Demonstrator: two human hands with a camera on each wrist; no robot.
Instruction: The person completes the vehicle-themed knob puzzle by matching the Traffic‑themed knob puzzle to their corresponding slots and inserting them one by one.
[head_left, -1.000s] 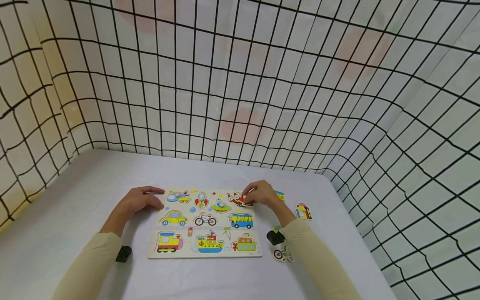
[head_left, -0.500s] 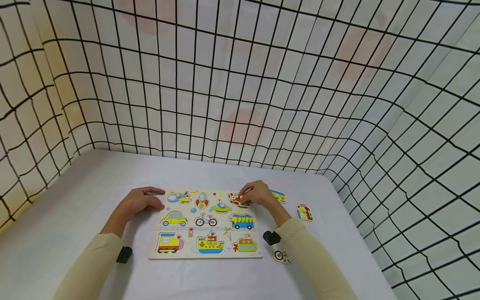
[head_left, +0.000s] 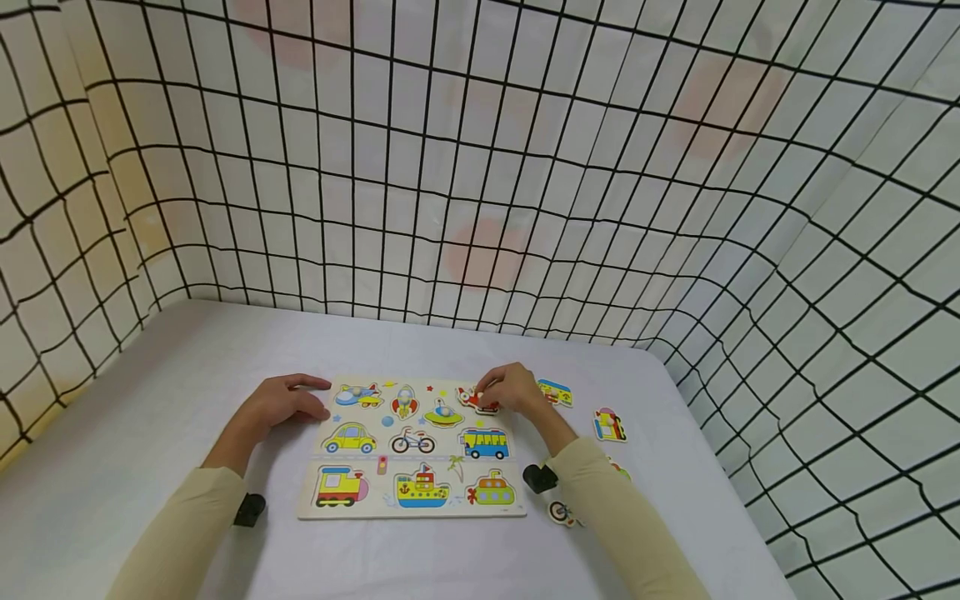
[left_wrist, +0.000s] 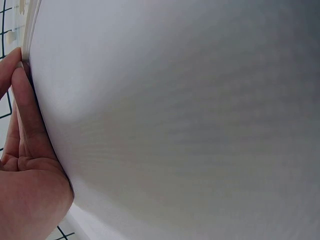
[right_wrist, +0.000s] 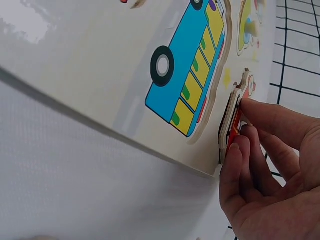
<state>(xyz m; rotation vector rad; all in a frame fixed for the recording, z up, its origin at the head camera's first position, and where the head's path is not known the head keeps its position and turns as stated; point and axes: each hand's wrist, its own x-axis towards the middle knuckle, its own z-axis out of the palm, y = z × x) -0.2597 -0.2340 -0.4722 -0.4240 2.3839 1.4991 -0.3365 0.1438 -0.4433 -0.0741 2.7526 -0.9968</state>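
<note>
A wooden vehicle puzzle board (head_left: 381,508) lies on the white cloth. My right hand (head_left: 513,390) is at its upper right corner, thumb and fingers pinching a red helicopter puzzle piece (head_left: 471,398). In the right wrist view that helicopter piece (right_wrist: 234,117) sits close over the board, tilted a little, its picture partly hidden by the fingers. My left hand (head_left: 279,402) lies at the board's left edge, index finger and thumb spread and their tips right at the rim. The left wrist view shows the left hand (left_wrist: 31,130) beside the cloth.
Right of the board lie a bus piece (head_left: 555,392), a train piece (head_left: 610,425) and a bicycle piece (head_left: 561,512), partly under the right sleeve (head_left: 622,508). Another colourful piece (head_left: 620,470) peeks out beside that sleeve. Black netting (head_left: 420,208) surrounds the table.
My right hand has shifted slightly left and down, still pinching the helicopter piece. Its forearm has swung left, uncovering more of the bus piece. The left hand stays put.
</note>
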